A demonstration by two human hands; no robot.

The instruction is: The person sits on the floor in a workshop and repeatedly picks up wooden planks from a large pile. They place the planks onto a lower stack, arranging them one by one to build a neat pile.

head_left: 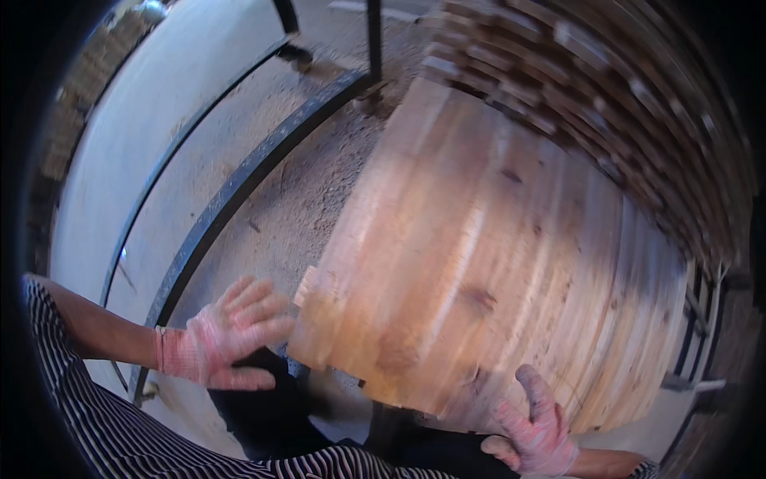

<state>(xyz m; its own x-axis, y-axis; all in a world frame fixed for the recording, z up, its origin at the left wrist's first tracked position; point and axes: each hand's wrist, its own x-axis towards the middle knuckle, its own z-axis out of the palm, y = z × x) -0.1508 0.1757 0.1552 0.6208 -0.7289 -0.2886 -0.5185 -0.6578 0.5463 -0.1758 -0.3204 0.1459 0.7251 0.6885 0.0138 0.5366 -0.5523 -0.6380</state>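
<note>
A layer of pale wooden boards [471, 247] lies side by side in front of me, their near ends slightly uneven. My left hand [239, 335], in a pink and white knit glove, is held beside the near left corner of the boards, fingers spread and nothing in it. At the near right edge is my right hand [538, 427], in a matching glove with its fingers apart. It hovers at or just over the board ends; whether it touches them I cannot tell. No board is gripped by either hand.
A stack of boards [558, 72] rises along the far right side. To the left runs a dark metal frame [231, 191] with long rails above a dusty floor [311, 176]. More metal framing [694, 319] stands at the right end.
</note>
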